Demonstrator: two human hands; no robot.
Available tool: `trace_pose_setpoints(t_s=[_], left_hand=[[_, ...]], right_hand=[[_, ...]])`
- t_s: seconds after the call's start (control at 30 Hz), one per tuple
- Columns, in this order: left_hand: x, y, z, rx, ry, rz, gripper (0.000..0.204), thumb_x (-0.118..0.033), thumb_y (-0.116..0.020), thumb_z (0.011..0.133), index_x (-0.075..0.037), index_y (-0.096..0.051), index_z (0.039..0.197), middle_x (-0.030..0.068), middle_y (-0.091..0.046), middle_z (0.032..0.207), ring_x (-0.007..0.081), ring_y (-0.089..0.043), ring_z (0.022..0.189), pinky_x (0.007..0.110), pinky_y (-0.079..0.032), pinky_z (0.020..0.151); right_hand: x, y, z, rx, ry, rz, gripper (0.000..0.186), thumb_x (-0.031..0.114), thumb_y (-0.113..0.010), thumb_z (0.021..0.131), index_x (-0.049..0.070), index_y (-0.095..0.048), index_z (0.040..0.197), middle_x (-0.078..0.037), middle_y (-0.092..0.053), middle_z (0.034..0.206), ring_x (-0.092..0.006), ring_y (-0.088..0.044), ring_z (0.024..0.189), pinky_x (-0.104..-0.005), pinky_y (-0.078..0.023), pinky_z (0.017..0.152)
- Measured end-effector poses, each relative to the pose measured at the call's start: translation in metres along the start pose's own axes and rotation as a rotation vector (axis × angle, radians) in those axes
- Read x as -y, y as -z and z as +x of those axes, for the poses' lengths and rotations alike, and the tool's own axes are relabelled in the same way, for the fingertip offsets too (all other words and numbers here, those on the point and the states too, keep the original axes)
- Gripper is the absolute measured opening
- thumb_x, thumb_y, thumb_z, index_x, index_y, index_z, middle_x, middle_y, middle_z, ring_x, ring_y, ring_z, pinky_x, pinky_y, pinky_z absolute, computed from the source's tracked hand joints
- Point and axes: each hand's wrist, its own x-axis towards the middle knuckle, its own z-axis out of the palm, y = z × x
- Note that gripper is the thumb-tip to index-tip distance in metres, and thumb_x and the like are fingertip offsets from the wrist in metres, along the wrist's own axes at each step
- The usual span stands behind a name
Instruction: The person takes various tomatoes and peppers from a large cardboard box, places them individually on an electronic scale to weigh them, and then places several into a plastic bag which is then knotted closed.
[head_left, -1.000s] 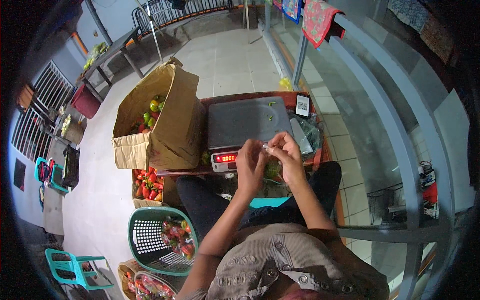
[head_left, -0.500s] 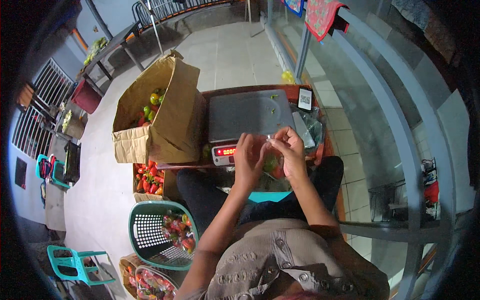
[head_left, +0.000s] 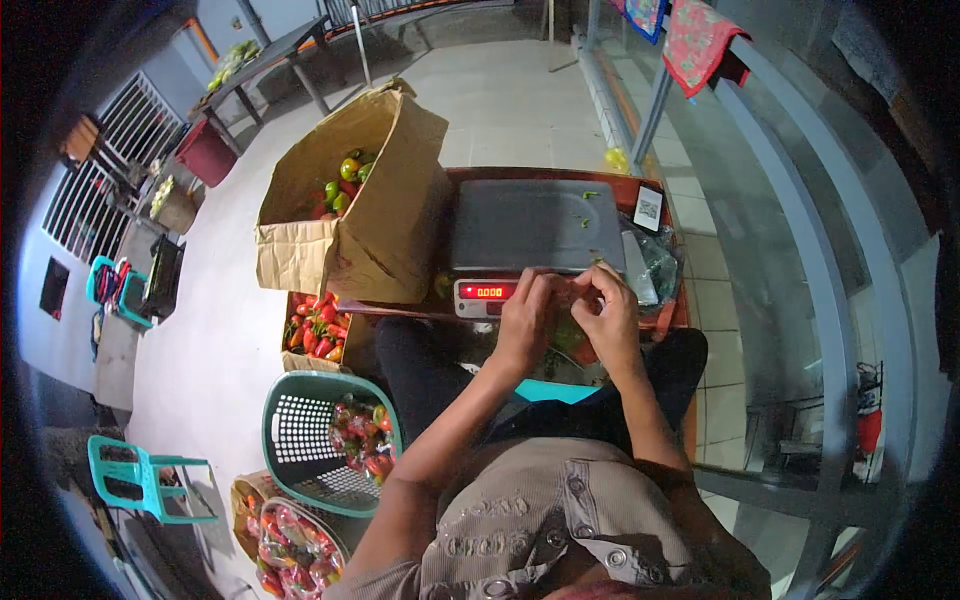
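Note:
My left hand (head_left: 528, 318) and my right hand (head_left: 610, 318) meet in front of the scale, fingers pinched together at the gathered top of a clear plastic bag. Below them hangs the bag of peppers (head_left: 574, 342), its red and green contents partly hidden by my hands. Just beyond stands a digital scale (head_left: 535, 225) with a grey platform and a lit red display. A few green scraps lie on its platform.
Left of the scale is an open cardboard box (head_left: 385, 200) of peppers. Another box of red peppers (head_left: 320, 328), a green basket (head_left: 300, 440) and a bag of packed peppers (head_left: 300, 550) are lower left. A printed code card (head_left: 648, 207) and plastic bags (head_left: 658, 262) lie right of the scale.
The view has shifted, so the surroundings sit farther right. My hands have come closer together, and the small whitish bit seen between my right fingers is now hidden.

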Motion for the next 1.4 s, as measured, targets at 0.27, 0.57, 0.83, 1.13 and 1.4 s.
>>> trace_pose_setpoints(t_s=[0.27, 0.57, 0.83, 1.13, 1.4], left_hand=[[-0.005, 0.015, 0.014, 0.265, 0.022, 0.102, 0.019, -0.006, -0.060, 0.079, -0.004, -0.052, 0.096, 0.0137, -0.055, 0.094, 0.0359, -0.057, 0.079, 0.040, -0.047, 0.066], [-0.008, 0.014, -0.008, 0.363, 0.090, 0.168, 0.032, -0.022, -0.065, 0.073, -0.004, -0.057, 0.098, 0.0133, -0.059, 0.092, 0.0332, -0.054, 0.091, 0.041, -0.037, 0.087], [-0.009, 0.016, -0.005, 0.375, 0.124, 0.223, 0.024, -0.022, -0.064, 0.074, -0.005, -0.061, 0.090, 0.0113, -0.063, 0.089, 0.0293, -0.057, 0.091, 0.041, -0.038, 0.086], [-0.028, 0.022, -0.001, 0.198, 0.220, -0.121, 0.021, -0.022, -0.056, 0.085, -0.002, -0.063, 0.090, 0.0125, -0.063, 0.092, 0.0296, -0.056, 0.094, 0.040, -0.037, 0.088], [-0.037, 0.035, -0.013, 0.283, 0.202, 0.002, 0.021, -0.018, -0.056, 0.081, -0.003, -0.063, 0.094, 0.0120, -0.063, 0.092, 0.0310, -0.055, 0.093, 0.041, -0.037, 0.087]], right_hand=[[-0.021, 0.009, -0.004, 0.107, 0.034, -0.083, 0.016, 0.002, -0.058, 0.071, -0.003, -0.049, 0.082, -0.017, -0.057, 0.079, -0.0316, -0.052, 0.068, -0.0340, -0.044, 0.067], [-0.030, -0.001, -0.019, 0.196, -0.223, 0.160, 0.012, 0.002, -0.056, 0.085, -0.001, -0.050, 0.075, 0.002, -0.047, 0.069, -0.0035, -0.046, 0.067, -0.0210, -0.037, 0.060], [-0.002, -0.002, -0.017, 0.057, -0.099, 0.009, 0.013, 0.006, -0.057, 0.086, -0.001, -0.052, 0.076, -0.001, -0.050, 0.064, -0.0059, -0.046, 0.062, -0.0240, -0.039, 0.057], [0.011, 0.003, -0.017, -0.124, -0.157, 0.115, 0.014, 0.008, -0.058, 0.088, 0.002, -0.054, 0.076, 0.002, -0.050, 0.064, -0.0044, -0.042, 0.055, -0.0215, -0.035, 0.050], [0.010, 0.001, -0.030, -0.097, -0.285, 0.335, 0.013, 0.010, -0.057, 0.089, 0.003, -0.055, 0.078, 0.003, -0.050, 0.064, -0.0017, -0.043, 0.052, -0.0184, -0.034, 0.047]])
